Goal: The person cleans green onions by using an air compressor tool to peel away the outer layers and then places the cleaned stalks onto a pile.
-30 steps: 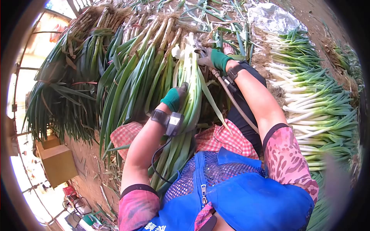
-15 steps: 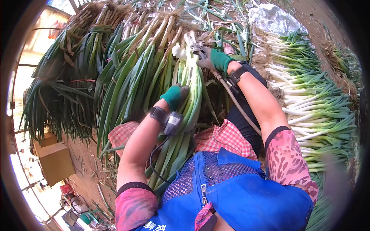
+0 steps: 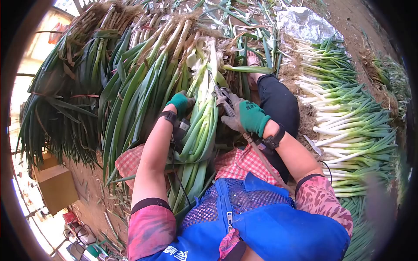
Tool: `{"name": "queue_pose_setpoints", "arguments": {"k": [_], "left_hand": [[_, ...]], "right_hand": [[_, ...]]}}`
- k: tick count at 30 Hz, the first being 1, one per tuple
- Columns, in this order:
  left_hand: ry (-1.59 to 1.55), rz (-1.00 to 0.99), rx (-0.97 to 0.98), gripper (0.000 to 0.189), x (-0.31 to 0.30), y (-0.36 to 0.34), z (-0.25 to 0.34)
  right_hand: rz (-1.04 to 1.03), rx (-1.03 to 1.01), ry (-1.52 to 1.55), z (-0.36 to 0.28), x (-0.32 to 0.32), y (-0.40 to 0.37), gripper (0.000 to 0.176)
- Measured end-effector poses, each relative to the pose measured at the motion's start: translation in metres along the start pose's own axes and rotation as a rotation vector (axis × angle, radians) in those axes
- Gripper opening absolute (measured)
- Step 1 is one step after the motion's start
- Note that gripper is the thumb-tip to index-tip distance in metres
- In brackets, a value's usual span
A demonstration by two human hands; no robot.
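Observation:
My left hand point(image 3: 182, 103), in a green glove with a dark palm, is closed round the left side of a bunch of large green onions point(image 3: 202, 119) lying across my lap. My right hand point(image 3: 249, 115), gloved the same way, grips a metal air blow gun point(image 3: 224, 99); its thin nozzle points at the pale stalks. A hose point(image 3: 265, 158) runs from the gun back toward my right side. Loose whitish skin point(image 3: 195, 60) hangs by the upper stalks, and a peeled green leaf point(image 3: 250, 69) sticks out to the right.
Unpeeled onions point(image 3: 139, 87) with rooty ends are heaped at the left. Clean white-stemmed onions point(image 3: 339, 126) lie in a long row on the right, below a silvery plastic sheet point(image 3: 305, 24). A cardboard box point(image 3: 56, 185) stands at the lower left. Leaf scraps litter the ground ahead.
My right hand and the blow gun have moved down toward me along the stalks. The left hand has shifted slightly left. A leaf now stands out to the right, and the skin is looser.

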State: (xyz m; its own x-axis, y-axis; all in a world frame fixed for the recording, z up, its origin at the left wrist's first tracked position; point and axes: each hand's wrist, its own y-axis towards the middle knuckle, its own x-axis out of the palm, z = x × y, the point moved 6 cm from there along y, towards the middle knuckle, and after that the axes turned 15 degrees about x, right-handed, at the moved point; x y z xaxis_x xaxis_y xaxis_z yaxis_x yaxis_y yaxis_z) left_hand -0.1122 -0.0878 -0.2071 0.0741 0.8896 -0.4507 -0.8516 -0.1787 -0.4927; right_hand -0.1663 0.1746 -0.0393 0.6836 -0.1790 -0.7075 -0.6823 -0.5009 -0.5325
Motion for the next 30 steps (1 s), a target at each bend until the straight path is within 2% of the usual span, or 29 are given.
{"name": "queue_pose_setpoints", "arguments": {"k": [1, 3, 4, 5, 7, 8, 10, 13, 16, 18, 19, 20, 21, 22, 25, 26, 27, 29, 30], "left_hand": [[0.093, -0.005, -0.042, 0.051, -0.002, -0.001, 0.013], [0.518, -0.125, -0.099, 0.053, -0.001, -0.019, 0.068], [0.493, 0.03, -0.091, 0.053, 0.0, -0.018, 0.067], [0.528, 0.099, -0.092, 0.052, 0.001, -0.018, 0.065], [0.366, -0.067, -0.145, 0.053, 0.005, -0.02, 0.062], [0.441, -0.213, -0.065, 0.05, 0.012, -0.017, 0.06], [0.41, -0.193, 0.128, 0.048, 0.029, 0.008, 0.003], [0.392, -0.054, 0.396, 0.027, 0.033, 0.003, 0.003], [0.117, 0.074, 0.388, 0.025, 0.014, -0.004, 0.006], [-0.19, 0.208, 0.341, 0.024, -0.009, -0.009, -0.002], [-0.363, 0.291, 0.13, 0.021, -0.029, -0.043, 0.042], [0.086, 0.205, 0.457, 0.021, -0.05, -0.054, 0.067], [0.545, 0.104, 0.765, 0.02, -0.061, -0.068, 0.086], [0.856, 0.18, 1.115, 0.025, -0.064, -0.085, 0.113], [0.793, 0.185, 0.897, 0.029, -0.052, -0.092, 0.119], [0.415, 0.094, 0.686, 0.031, -0.046, -0.097, 0.12], [-0.199, 0.081, 0.356, 0.031, -0.036, -0.071, 0.078], [0.393, 0.17, 1.021, 0.034, -0.02, -0.083, 0.088], [0.273, 0.139, 0.897, 0.039, -0.014, -0.081, 0.077]], "right_hand": [[0.009, 0.015, 0.015, 0.001, 0.002, -0.001, 0.081], [0.032, 0.041, 0.046, 0.004, 0.008, 0.001, 0.082], [0.034, 0.037, 0.06, 0.004, 0.01, 0.002, 0.082], [0.04, 0.035, 0.076, 0.003, 0.011, 0.003, 0.082], [0.058, 0.046, 0.079, 0.005, 0.009, 0.001, 0.083], [0.069, 0.053, 0.067, 0.003, 0.009, 0.0, 0.083], [0.01, 0.084, 0.093, 0.0, 0.005, -0.004, 0.082], [0.034, 0.088, 0.095, 0.003, 0.009, -0.001, 0.079], [0.051, 0.041, 0.145, 0.004, 0.006, -0.006, 0.074], [0.019, 0.049, 0.165, 0.009, 0.004, -0.007, 0.071], [0.002, 0.047, 0.175, 0.008, 0.002, -0.008, 0.069], [0.003, 0.076, 0.158, 0.006, -0.001, -0.012, 0.066], [-0.021, 0.023, 0.215, -0.003, -0.006, -0.022, 0.065], [-0.045, -0.03, 0.269, -0.013, -0.012, -0.036, 0.064], [-0.073, -0.131, 0.326, -0.029, -0.01, -0.06, 0.062], [-0.081, -0.126, 0.337, -0.03, -0.012, -0.062, 0.063], [-0.085, -0.118, 0.35, -0.031, -0.014, -0.062, 0.063], [-0.008, -0.057, 0.282, -0.021, -0.016, -0.043, 0.066], [0.012, -0.048, 0.283, -0.019, -0.018, -0.037, 0.066]]}}
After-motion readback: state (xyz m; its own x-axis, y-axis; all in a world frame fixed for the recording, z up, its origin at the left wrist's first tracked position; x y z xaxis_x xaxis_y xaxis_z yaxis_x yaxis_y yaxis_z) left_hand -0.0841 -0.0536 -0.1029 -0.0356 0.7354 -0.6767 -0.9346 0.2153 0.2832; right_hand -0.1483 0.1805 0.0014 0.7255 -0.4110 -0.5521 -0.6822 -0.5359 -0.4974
